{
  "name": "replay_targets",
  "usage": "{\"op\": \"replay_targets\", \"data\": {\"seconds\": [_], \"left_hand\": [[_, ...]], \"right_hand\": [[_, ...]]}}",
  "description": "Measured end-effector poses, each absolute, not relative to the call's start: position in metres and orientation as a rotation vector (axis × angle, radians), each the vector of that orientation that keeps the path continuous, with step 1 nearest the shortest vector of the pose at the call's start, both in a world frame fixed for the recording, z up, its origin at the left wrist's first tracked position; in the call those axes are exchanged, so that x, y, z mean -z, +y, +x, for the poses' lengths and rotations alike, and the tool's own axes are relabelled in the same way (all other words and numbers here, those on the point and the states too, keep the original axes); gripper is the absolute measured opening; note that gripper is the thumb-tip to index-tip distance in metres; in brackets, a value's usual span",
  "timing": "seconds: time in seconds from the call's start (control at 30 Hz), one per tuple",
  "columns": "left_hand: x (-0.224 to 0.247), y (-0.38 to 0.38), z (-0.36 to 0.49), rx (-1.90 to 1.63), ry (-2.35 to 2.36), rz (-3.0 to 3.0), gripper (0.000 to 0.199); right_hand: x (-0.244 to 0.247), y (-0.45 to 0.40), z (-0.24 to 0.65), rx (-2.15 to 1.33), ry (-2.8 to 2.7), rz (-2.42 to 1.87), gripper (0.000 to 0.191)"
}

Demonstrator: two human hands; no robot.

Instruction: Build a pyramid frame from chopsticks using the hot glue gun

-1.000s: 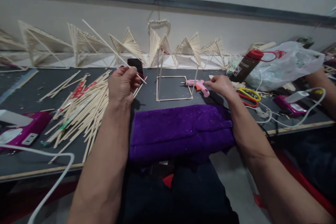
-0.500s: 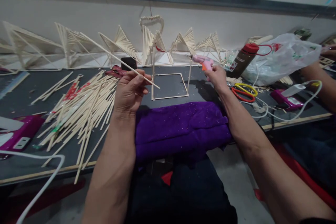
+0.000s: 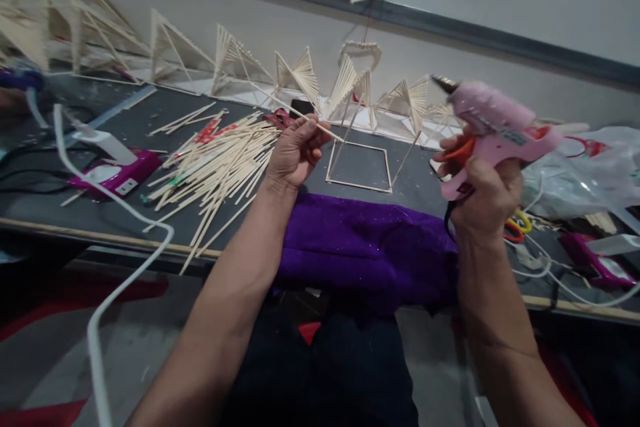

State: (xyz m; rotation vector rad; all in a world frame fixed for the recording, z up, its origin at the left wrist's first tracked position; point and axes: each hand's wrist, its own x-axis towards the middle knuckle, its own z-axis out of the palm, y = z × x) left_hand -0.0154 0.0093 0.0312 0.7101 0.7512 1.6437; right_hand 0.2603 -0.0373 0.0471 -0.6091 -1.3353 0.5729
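A thin wooden stick [image 3: 283,104] is pinched between the thumb and fingers of my left hand [image 3: 295,152]. My right hand [image 3: 487,190] grips a pink glue gun [image 3: 495,120] by its handle, the metal nozzle tipped up and to the left. Between my hands, a square stick frame [image 3: 359,186] lies on the dark table, with thin sticks rising from its corners. The held stick's near end appears over the frame's left side; whether it touches I cannot tell. A purple cloth [image 3: 360,247] lies at the table's edge below the frame.
Many loose sticks [image 3: 225,167] are heaped left of my left arm. Magenta power strips [image 3: 120,173] with white cables sit at both sides. Fan-shaped stick models [image 3: 300,77] line the wall. A plastic bag [image 3: 575,173] and scissors [image 3: 515,230] are at the right.
My right hand has lifted the glue gun away from the frame, closer to me and rightward. The left hand still holds the stick. The view has turned left and tilted.
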Motion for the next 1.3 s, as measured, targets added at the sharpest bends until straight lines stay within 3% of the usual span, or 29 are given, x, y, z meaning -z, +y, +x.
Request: {"op": "replay_targets", "data": {"seconds": [0.13,0.43,1.3], "left_hand": [[-0.034,0.007,-0.015,-1.616,0.702,0.669,0.016],[-0.030,0.009,-0.018,-1.621,0.663,0.753,0.011],[-0.030,0.008,-0.016,-1.597,0.774,0.805,0.010]], "right_hand": [[-0.035,-0.040,0.250,-0.764,-1.480,-0.754,0.018],[-0.010,-0.034,0.249,-0.833,-1.710,-0.951,0.049],[0.002,-0.026,0.251,-0.691,-1.764,-1.016,0.050]]}}
